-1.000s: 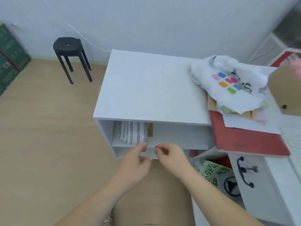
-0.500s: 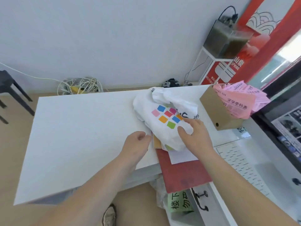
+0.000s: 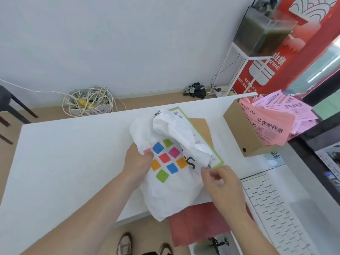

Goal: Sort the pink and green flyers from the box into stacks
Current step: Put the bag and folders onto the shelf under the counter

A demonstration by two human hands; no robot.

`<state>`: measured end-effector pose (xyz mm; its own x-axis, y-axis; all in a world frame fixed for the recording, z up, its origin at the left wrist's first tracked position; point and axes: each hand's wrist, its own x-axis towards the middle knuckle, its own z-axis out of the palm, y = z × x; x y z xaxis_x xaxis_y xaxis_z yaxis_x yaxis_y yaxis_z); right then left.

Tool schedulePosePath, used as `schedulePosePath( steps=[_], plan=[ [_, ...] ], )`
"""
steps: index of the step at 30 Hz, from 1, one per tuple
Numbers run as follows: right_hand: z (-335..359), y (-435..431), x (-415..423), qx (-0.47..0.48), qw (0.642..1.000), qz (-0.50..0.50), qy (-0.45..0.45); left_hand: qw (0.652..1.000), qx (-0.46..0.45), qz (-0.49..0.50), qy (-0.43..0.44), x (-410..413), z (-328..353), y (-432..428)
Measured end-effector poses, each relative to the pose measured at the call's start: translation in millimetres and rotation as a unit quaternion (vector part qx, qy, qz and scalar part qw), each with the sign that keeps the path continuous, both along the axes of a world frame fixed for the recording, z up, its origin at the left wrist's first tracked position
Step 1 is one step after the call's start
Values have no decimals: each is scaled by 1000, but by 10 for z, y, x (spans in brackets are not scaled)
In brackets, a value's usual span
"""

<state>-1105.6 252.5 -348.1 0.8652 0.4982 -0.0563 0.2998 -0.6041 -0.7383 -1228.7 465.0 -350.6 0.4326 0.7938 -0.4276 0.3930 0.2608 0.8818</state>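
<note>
The bag [image 3: 173, 192], gripped by the left hand [image 3: 137, 162], the right hand [image 3: 220, 181] curled with its hold unclear, should be lifted gently so the green flyer [image 3: 217, 161] beneath isn't dragged.

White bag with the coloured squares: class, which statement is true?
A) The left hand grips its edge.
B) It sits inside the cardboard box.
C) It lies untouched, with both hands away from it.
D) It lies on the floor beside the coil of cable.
A: the fingers of the left hand curl over the left edge of the white bag, right beside its coloured squares.
</note>
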Motion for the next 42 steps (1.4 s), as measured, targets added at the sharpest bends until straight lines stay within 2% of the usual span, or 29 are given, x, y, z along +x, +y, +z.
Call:
schedulePosePath(
  steps=[2,3,6,9,12,14,16,18,20,22,25,31,35,40,42],
  plan=[
    [126,-64,173,15,999,-25,-40,998,26,-60,19,-148,82,-195],
    [162,-63,272,0,1000,-11,-27,996,32,-84,26,-153,90,-306],
    [129,-16,517,-60,992,75,82,990,70,-120,29,91,45,-625],
    [120,19,661,-101,984,103,99,996,51,-71,-22,367,77,-777],
    [356,149,877,-26,990,101,99,997,24,26,-69,447,190,-602],
    [504,350,1048,-13,986,129,107,996,15,50,-71,501,236,-396],
    [509,557,1173,-60,978,163,117,999,8,0,-32,582,229,-269],
    [359,678,1236,-133,967,186,113,997,33,-52,55,596,77,-248],
    [142,663,1259,-207,954,193,105,991,58,-42,114,440,-143,-351],
    [-74,568,1279,-261,941,195,91,995,44,-19,91,241,-406,-535],
    [-219,459,1276,-295,930,195,98,996,19,-35,78,171,-590,-811],
    [-169,420,1193,-272,940,179,97,999,-22,9,33,207,-451,-649],
    [-198,319,1031,-243,946,179,121,997,0,-6,83,57,-407,-654],
    [-261,287,611,-214,943,209,146,988,26,110,105,-549,-427,-1018],
    [-324,283,444,-220,935,247,125,985,46,120,113,-835,-441,-1212]
  ],
)
